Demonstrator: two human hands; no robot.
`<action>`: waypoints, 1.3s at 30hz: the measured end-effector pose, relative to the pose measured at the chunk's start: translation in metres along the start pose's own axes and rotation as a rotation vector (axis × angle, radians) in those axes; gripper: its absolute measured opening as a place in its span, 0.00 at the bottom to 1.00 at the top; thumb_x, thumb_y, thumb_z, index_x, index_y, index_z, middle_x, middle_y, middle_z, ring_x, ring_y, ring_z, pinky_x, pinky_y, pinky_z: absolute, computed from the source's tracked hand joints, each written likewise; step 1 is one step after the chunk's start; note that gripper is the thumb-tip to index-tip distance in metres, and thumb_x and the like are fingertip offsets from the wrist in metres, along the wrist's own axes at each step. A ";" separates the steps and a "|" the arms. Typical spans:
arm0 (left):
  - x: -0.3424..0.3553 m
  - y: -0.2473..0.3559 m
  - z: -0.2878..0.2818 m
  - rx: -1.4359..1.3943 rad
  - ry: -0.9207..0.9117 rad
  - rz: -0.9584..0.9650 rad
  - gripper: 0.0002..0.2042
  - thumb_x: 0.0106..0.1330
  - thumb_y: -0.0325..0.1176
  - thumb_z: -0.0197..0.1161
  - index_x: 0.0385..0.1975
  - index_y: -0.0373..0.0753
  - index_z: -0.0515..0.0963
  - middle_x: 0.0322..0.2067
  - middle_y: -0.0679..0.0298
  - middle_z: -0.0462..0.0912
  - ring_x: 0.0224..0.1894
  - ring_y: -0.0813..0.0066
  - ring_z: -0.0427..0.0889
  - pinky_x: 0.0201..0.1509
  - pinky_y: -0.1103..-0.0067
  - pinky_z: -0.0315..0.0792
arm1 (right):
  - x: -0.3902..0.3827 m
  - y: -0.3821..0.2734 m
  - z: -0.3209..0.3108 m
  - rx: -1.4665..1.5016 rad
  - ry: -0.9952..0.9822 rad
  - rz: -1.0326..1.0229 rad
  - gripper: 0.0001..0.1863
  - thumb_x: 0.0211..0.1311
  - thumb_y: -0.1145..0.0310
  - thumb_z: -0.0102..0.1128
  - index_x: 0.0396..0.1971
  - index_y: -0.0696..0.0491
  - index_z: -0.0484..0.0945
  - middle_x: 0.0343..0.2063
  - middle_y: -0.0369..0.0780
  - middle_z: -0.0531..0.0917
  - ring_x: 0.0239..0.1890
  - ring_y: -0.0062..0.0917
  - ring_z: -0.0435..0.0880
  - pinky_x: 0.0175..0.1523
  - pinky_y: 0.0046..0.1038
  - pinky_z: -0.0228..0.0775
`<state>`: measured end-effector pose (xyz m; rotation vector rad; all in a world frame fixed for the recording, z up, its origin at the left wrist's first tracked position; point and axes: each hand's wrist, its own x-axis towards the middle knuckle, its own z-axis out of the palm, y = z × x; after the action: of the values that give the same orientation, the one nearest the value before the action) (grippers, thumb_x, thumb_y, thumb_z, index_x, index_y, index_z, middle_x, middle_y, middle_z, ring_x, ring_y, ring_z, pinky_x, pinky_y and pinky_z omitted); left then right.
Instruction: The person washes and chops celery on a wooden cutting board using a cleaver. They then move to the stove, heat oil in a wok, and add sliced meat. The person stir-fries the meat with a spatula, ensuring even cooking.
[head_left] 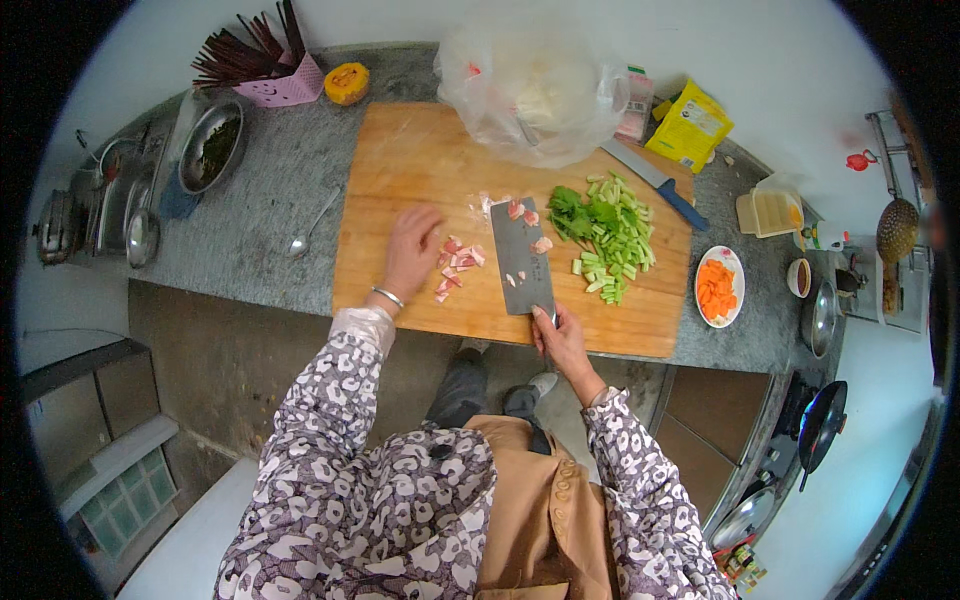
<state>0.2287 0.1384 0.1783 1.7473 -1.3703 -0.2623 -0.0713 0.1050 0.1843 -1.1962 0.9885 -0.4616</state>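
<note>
Patterned sleeves and a tan apron fill the lower edge, nearest the lens. From there, going left to right over the grey stone counter: a metal bowl of dark greens, a pink holder of chopsticks, a spoon, then the big wooden cutting board. On the board the left hand, a bangle at its wrist, rests palm down with loosely curled fingers beside the meat pieces, holding nothing that can be made out. These are small pink-and-white cubes, raw-looking, scattered in a loose heap just left of the cleaver, with a few more lying on its broad flat blade. The right hand is wrapped around the cleaver's handle at the board's near edge. Further right lie chopped green stalks and leaves, a blue-handled knife, a clear plastic bag, and a small plate of carrot slices.
</note>
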 end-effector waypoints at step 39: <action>-0.018 0.093 -0.002 -0.278 0.264 -0.065 0.16 0.72 0.28 0.47 0.57 0.32 0.68 0.55 0.49 0.71 0.58 0.50 0.70 0.62 0.68 0.64 | -0.018 -0.011 0.088 0.334 -0.215 0.240 0.07 0.72 0.65 0.51 0.37 0.52 0.69 0.17 0.32 0.70 0.14 0.15 0.67 0.18 0.20 0.61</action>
<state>0.1600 0.1543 0.2417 1.5341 -1.0361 -0.2360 -0.0055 0.1636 0.2046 -0.7972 0.8185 -0.2865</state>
